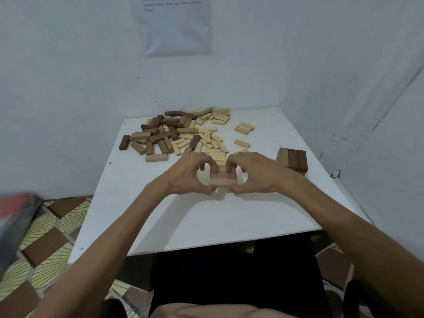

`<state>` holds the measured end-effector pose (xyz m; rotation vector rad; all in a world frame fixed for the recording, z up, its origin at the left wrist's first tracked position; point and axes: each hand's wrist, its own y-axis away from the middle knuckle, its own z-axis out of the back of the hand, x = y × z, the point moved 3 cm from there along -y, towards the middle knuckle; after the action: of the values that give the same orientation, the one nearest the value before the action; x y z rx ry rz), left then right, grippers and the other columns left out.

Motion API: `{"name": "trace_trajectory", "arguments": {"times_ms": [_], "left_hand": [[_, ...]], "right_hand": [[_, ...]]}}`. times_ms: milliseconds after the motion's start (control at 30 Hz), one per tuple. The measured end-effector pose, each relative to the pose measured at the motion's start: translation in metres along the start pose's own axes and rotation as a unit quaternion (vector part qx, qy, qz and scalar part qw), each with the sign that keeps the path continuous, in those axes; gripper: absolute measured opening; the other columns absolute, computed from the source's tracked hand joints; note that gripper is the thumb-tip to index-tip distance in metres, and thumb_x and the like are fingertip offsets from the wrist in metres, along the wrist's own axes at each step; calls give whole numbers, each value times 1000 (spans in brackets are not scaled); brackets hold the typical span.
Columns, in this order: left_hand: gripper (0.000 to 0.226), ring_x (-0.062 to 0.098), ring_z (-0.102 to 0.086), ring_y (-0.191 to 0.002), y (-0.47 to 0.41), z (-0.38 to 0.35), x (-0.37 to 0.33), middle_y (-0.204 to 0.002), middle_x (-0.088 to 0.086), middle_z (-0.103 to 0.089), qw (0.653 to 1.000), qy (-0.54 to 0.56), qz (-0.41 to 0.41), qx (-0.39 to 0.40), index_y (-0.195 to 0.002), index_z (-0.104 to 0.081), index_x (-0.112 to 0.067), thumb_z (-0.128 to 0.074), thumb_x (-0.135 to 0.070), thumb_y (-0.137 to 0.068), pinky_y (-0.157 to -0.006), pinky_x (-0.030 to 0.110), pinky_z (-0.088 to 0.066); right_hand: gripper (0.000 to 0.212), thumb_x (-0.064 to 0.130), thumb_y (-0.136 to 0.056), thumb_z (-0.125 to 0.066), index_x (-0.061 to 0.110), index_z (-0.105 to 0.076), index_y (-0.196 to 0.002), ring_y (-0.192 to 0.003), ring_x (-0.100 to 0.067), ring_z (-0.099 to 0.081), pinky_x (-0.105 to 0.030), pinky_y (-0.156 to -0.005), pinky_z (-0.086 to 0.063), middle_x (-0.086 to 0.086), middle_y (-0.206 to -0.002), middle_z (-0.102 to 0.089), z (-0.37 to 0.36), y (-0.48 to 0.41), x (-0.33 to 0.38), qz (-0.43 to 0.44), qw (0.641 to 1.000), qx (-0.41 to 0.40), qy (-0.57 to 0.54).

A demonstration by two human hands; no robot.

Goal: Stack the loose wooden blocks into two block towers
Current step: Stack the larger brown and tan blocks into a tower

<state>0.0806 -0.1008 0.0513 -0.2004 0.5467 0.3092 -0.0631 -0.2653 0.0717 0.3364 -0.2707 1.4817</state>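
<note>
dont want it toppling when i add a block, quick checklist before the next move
1. Left hand and right hand steady the light tower: ok, both grip its sides.
2. Top layer squared: cannot tell, the hands cover it.
3. Dark tower out of the way: ok, it stands apart at the right.
4. Loose blocks left: ok, a pile lies behind.
5. A hand free to fetch a block: not ok, both are busy.

Matt wooden blocks (pixel 174 131), smooth table (pixel 206 221)
</note>
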Motion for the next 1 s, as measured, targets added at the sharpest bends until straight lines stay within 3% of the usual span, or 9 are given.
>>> {"name": "trace_trajectory", "arguments": {"times_ms": [100,333,433,567,767,933,1000], "left_hand": [[45,12,-54,-92,-16,10,-12,-99,-11,-67,1000,9,-11,-3,-99,-66,-37,-78,-58,-61,-80,32,-47],[42,13,-55,-90,-63,17,-44,-95,-10,-63,999,15,-44,13,-99,-65,-41,-81,-55,-63,-84,45,-52],[39,10,-54,-87,-85,15,-59,-91,-11,-58,998,23,-53,23,-100,-67,-41,-88,-45,-67,-82,40,-51],[39,10,-52,-88,-110,4,-82,-90,-16,-58,995,21,-89,35,-101,-67,-36,-90,-41,-70,-84,37,-49],[40,11,-52,-89,-137,-19,-102,-90,-15,-57,993,9,-112,45,-104,-67,-32,-89,-42,-73,-81,32,-46],[40,6,-49,-86,-143,-31,-110,-88,-18,-54,993,5,-108,51,-107,-68,-29,-89,-37,-74,-79,27,-42],[40,6,-49,-87,-145,-33,-112,-89,-17,-54,993,4,-105,55,-107,-67,-29,-89,-38,-75,-80,27,-42]], "right_hand": [[37,49,-83,-74,37,-56,-113,-98,-7,-49,-32,-86,-46,15,-114,-61,20,9,-8,0,1000,-21,-9],[37,45,-85,-77,39,-60,-116,-98,-1,-50,-16,-80,-37,29,-105,-57,55,33,-41,-23,997,-76,-18],[35,39,-87,-78,36,-62,-118,-97,0,-50,-10,-76,-35,31,-94,-51,66,48,-56,-53,993,-103,-25],[37,39,-84,-78,38,-62,-117,-100,-4,-52,-21,-80,-41,35,-99,-53,73,67,-79,-80,988,-123,-48],[40,37,-85,-80,38,-61,-121,-104,5,-48,-17,-79,-36,55,-104,-42,78,91,-107,-104,985,-131,-35],[41,40,-86,-80,38,-61,-123,-101,13,-45,-17,-77,-35,55,-101,-42,76,99,-119,-114,986,-122,-28],[41,41,-87,-80,38,-61,-123,-101,17,-43,-16,-76,-34,43,-98,-49,76,101,-122,-120,984,-124,-34]]}}
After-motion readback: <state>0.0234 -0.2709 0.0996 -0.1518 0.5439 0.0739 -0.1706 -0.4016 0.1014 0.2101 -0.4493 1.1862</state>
